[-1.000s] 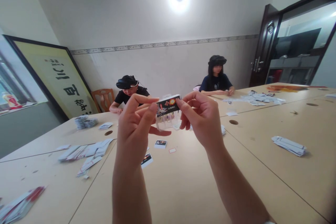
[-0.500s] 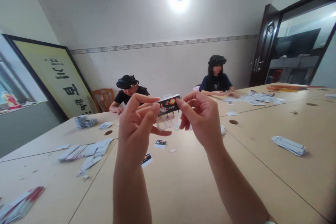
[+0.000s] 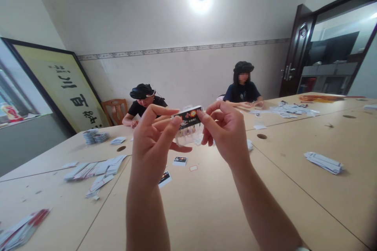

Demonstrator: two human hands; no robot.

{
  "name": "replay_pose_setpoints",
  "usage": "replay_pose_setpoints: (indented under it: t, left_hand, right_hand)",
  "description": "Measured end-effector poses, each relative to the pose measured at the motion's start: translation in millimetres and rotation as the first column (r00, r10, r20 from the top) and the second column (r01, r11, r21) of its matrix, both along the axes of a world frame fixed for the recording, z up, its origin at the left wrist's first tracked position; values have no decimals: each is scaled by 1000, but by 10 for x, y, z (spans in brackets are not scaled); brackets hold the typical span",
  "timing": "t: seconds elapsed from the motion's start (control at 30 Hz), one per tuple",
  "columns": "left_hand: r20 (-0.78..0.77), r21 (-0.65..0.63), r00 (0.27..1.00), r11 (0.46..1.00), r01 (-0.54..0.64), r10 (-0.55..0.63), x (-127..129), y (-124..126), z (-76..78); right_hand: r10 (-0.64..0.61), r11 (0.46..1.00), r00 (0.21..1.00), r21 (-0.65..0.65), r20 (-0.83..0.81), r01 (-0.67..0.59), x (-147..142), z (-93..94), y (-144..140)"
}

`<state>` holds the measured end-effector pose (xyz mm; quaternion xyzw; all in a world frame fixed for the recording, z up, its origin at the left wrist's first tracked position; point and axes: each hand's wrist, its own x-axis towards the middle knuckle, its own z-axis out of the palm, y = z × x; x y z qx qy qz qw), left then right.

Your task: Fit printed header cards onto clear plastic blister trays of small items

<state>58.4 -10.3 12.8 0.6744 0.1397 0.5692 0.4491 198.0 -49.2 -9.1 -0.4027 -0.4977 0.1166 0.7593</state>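
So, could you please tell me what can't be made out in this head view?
- Print on the small dark card: too small, its ends covered by the left hand and right hand.
- Clear plastic below the card: see-through, shape unclear.
- Card stack at the left: cut by the frame's edge.

1. The left hand (image 3: 153,137) and right hand (image 3: 226,133) are raised above the table (image 3: 206,204), pinching a small packet (image 3: 188,119) between them — dark printed card on top, clear plastic hanging below.
2. Left fingertips grip its left end; right fingertips grip its right end.
3. Loose cards (image 3: 179,160) lie on the table beneath, with card piles (image 3: 324,162) to the right and left (image 3: 94,170).
4. Two seated people — one (image 3: 144,104) bent over, another (image 3: 243,88) upright — work at the far side.
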Motion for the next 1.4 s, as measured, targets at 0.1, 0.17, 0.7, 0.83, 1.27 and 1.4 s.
replay_pose_setpoints:
  t: [0.1, 0.17, 0.7, 0.83, 1.27, 1.4]
  left_hand:
    - [-2, 3, 1000, 1000, 3, -3, -1, 2, -5]
    - [-6, 4, 1000, 1000, 0, 0, -1, 1, -6]
    - [-23, -35, 997, 997, 71, -72, -94, 50, 20]
    - [-2, -54, 997, 996, 73, -74, -93, 31, 24]
    - [-58, -14, 972, 974, 228, -228, -207, 133, 10]
    - [-73, -6, 971, 974, 228, -228, -211, 128, -9]
  right_hand:
    - [-3, 1000, 1000, -4, -1, 3, 3, 0, 4]
    - [0, 1000, 1000, -6, -5, 0, -1, 4, -1]
    - [313, 947, 945, -51, -93, -318, 139, 33, -48]
    - [358, 931, 930, -46, -85, -362, 146, 23, -45]
    - [472, 881, 881, -17, -29, -473, 172, 51, -132]
    - [415, 910, 910, 14, -20, -415, 176, 43, -126]
